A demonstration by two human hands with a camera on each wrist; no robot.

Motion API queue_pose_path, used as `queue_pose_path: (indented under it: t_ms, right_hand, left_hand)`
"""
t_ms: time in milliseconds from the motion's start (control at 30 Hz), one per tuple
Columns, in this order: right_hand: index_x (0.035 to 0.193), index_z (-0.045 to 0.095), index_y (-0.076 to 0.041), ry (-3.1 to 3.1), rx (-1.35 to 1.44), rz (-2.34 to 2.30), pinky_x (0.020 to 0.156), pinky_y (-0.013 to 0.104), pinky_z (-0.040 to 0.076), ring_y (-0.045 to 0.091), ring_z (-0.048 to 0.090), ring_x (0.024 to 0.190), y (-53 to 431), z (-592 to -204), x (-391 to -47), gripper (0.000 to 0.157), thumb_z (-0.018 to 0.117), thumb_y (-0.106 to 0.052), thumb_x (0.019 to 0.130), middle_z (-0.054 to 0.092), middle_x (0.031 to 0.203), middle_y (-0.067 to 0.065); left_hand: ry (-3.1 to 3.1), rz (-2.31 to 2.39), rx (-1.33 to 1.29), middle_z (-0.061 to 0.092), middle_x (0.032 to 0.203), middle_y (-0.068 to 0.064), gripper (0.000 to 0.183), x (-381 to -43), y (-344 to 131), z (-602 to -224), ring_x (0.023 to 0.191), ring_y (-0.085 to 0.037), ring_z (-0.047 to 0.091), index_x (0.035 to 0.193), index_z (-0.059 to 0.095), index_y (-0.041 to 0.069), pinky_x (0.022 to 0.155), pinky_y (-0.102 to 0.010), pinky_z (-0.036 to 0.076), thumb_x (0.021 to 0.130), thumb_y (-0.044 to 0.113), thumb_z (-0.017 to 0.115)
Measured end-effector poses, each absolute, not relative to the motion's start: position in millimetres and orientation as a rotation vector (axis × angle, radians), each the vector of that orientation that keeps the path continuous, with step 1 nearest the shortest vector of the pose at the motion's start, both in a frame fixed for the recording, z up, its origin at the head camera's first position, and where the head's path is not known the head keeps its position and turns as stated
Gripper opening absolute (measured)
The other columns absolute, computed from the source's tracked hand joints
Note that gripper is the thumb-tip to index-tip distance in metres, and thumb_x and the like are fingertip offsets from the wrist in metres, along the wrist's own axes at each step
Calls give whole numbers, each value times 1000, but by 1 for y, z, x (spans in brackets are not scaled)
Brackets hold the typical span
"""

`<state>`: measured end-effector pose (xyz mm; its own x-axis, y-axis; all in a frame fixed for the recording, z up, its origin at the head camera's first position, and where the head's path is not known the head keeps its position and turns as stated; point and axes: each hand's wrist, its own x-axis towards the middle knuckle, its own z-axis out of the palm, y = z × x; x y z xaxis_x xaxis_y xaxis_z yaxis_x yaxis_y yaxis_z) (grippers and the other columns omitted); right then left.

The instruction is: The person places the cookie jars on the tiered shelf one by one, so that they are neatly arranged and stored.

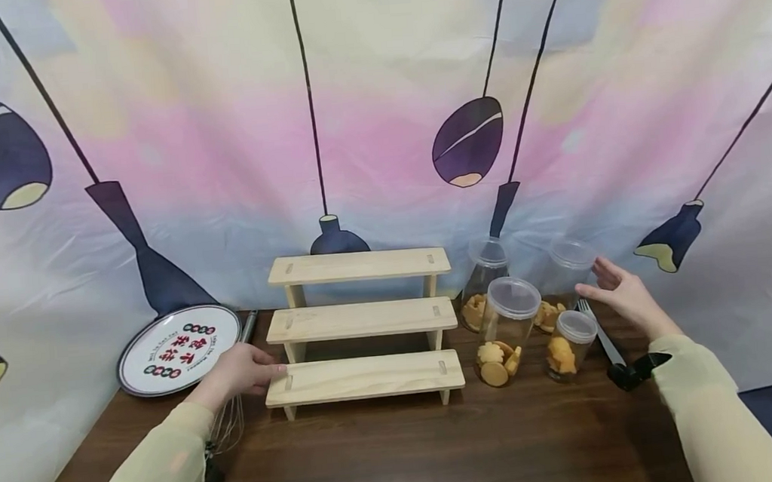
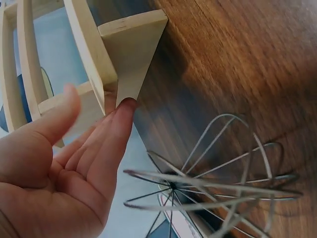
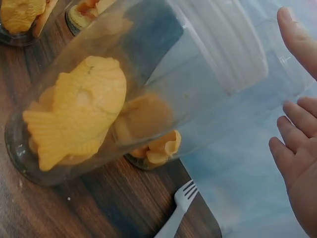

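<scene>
Across the dark brown wooden table [image 1: 443, 452], left hand [image 1: 246, 369], unclenched, touches a pale three-tier wooden shelf [image 1: 361, 318] at lower left; right hand [image 1: 622, 294], fingers loose, just beside a clear lidded cylindrical jar [image 1: 567, 268]!

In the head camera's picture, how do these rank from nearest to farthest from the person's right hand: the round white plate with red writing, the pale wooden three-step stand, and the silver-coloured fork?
From the right hand:
1. Silver-coloured fork: on the right side.
2. Pale wooden three-step stand: in the middle.
3. Round white plate with red writing: on the left.
</scene>
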<state>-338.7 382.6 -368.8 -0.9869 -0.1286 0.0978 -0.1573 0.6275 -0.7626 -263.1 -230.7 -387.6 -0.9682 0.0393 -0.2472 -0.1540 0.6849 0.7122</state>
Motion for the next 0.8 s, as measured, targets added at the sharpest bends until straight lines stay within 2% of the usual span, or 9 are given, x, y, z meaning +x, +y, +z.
queue_pose_path:
  t_ms: [233,467,633,700,800]
  right_hand:
    - [151,-1,-4,-2770,239,1378,106,63,28,49,19,137,380,-367,-348,88,58,-36,95,10,153,29]
    - [151,0,-4,-2750,233,1412,106,63,27,50,19,137,379,-366,-357,87,60,-33,94,11,152,31]
    - [152,5,-5,-2706,241,1400,104,63,30,50,25,134,376,-367,-360,83,58,-33,95,19,150,33]
    - [152,8,-4,-2686,229,1384,104,60,34,49,29,133,376,-367,-361,80,57,-34,96,24,148,34]
    - [152,12,-4,-2667,199,1364,102,48,42,48,34,131,377,-369,-361,78,57,-35,95,30,146,33]
  left_hand:
    - [2568,1168,-141,66,90,-31,40,-263,-227,-388,77,-31,70,108,50,-28,68,-40,61,87,2,66]
    - [2494,1224,-176,68,88,-27,37,-268,-227,-392,77,-26,70,108,50,-27,71,-41,60,90,3,63]
    - [2492,1225,-163,69,86,-25,33,-269,-227,-393,75,-23,69,105,53,-26,71,-41,60,91,2,62]
    - [2500,1221,-161,68,85,-25,32,-268,-227,-393,75,-24,69,104,53,-26,70,-41,60,90,2,62]
    - [2505,1204,-161,68,85,-25,33,-268,-227,-392,75,-25,69,104,52,-26,70,-41,60,90,3,63]
